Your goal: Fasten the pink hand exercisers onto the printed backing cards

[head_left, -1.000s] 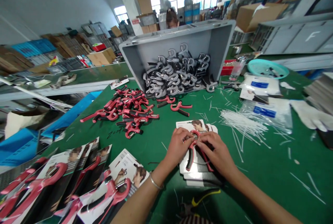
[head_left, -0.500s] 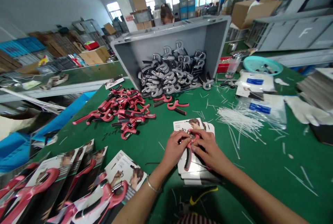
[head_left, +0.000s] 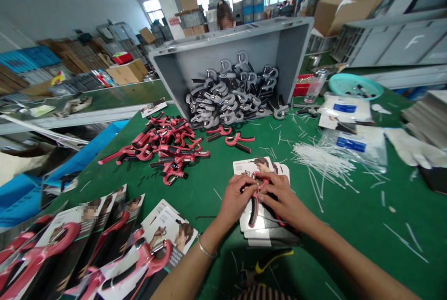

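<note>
A pink-and-black hand grip strengthener (head_left: pixel 253 211) lies on a stack of printed backing cards (head_left: pixel 257 235) in front of me. My left hand (head_left: pixel 237 200) is closed on its upper part from the left, thumb and fingertips pinched near the joint. From the other side my right hand (head_left: pixel 281 195) holds it too, fingers over the spring end and thumb close to my left thumb. The fingers cover most of the upper part. Whether a thin tie is between the fingertips cannot be made out. White cable ties (head_left: pixel 323 163) lie in a loose bundle to the right.
A tilted grey crate (head_left: pixel 230 42) holds grey grip strengtheners; pink ones (head_left: pixel 171 142) are piled at its left. Carded strengtheners (head_left: pixel 150 260) lie front left. Yellow-handled cutters (head_left: pixel 274 260) lie near my body. Bagged ties (head_left: pixel 352 144) and a glove (head_left: pixel 414 146) are right.
Both hands keep their grip on the strengthener at almost the same spot. The whole view has shifted very slightly.
</note>
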`<state>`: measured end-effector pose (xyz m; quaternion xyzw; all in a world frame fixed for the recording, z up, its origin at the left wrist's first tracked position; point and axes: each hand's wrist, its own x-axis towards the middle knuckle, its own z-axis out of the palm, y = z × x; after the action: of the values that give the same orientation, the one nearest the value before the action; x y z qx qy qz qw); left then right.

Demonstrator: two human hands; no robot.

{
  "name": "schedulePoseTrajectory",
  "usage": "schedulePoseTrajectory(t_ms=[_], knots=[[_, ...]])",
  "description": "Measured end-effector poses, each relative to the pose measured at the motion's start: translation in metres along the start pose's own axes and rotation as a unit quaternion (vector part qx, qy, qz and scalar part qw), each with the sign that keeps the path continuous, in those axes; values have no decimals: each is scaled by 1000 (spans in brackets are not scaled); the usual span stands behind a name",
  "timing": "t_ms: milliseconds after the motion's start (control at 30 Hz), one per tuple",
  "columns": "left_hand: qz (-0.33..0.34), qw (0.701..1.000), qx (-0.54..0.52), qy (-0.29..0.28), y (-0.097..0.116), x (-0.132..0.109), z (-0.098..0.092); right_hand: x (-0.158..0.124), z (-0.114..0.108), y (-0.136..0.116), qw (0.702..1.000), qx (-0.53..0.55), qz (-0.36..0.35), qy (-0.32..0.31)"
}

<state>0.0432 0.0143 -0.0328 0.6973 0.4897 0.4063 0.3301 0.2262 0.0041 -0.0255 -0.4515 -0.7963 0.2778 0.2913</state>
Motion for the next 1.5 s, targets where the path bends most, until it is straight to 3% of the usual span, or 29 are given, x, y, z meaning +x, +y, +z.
schedulePoseTrajectory(t_ms=[400, 533, 667, 800, 900, 1033, 1133, 1233, 1367, 1500], knots=[[49, 998, 7, -24, 1, -1, -4, 9, -3, 3, 997, 69, 33, 19], [-19, 998, -36, -42, 1, 5, -9, 15, -1, 6, 995, 81, 35, 38], [-66, 997, -43, -11, 6, 16, -10, 12, 6, 9, 995, 73, 26, 65], [8, 999, 24, 30, 26, 14, -7, 12, 10, 10, 989, 73, 38, 119], [88, 990, 109, 28, 36, -3, -1, 16, 13, 8, 985, 77, 38, 149], [191, 948, 241, -76, 26, -33, 4, 23, 21, 4, 989, 50, 11, 137], [218, 916, 307, -142, 20, -42, 4, 28, 23, 3, 993, 35, 6, 116], [178, 923, 316, -128, 27, -45, -3, 26, 14, 0, 995, 26, 12, 98], [50, 952, 303, -6, 36, -55, -20, 3, -9, -18, 999, -6, -27, 41], [-4, 947, 315, -54, 31, -65, -27, -22, -11, -38, 985, -141, -75, -70]])
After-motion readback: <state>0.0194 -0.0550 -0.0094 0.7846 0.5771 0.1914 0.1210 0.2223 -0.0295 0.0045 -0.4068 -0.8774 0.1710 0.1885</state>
